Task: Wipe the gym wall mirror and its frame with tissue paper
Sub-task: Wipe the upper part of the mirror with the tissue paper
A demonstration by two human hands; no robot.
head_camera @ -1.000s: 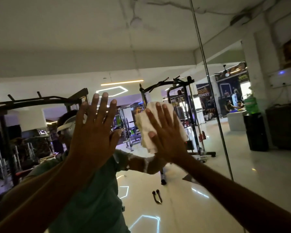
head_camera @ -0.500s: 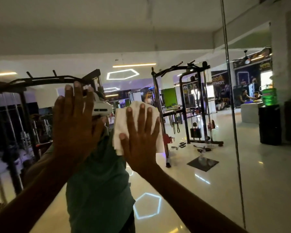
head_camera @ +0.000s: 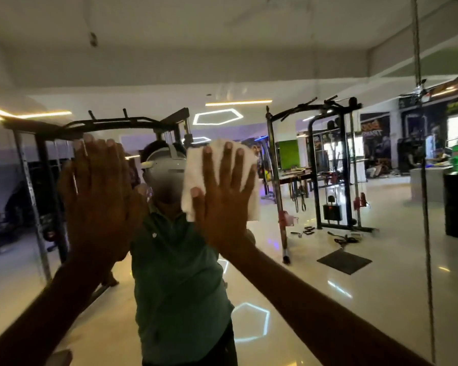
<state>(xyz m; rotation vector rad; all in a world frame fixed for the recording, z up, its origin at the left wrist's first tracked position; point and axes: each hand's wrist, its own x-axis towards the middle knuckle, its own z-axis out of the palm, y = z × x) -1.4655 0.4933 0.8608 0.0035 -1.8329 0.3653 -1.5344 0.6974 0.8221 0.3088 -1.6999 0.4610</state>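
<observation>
Seen from the head camera, a person cleans a gym wall mirror (head_camera: 328, 299), the right hand (head_camera: 222, 196) spread flat with straight fingers over a folded white tissue paper (head_camera: 196, 180), pressing it against the glass toward the upper middle of the pane. The open palm seems meant to spread pressure across the whole wad, so it wipes a broad patch rather than a thin line. The left hand (head_camera: 101, 196), also flat and holding nothing, rests on the glass just beside it, the two hands apart, probably as a brace while leaning in. A vertical seam (head_camera: 423, 207) between panes runs near the mirror's right edge; the frame proper is not clearly in view. The glass reflects a cable machine (head_camera: 336, 167) and a hexagonal ceiling light (head_camera: 217, 116). Posters (head_camera: 374, 138) in the reflection carry lettering, but it is reversed and too blurred to read.
</observation>
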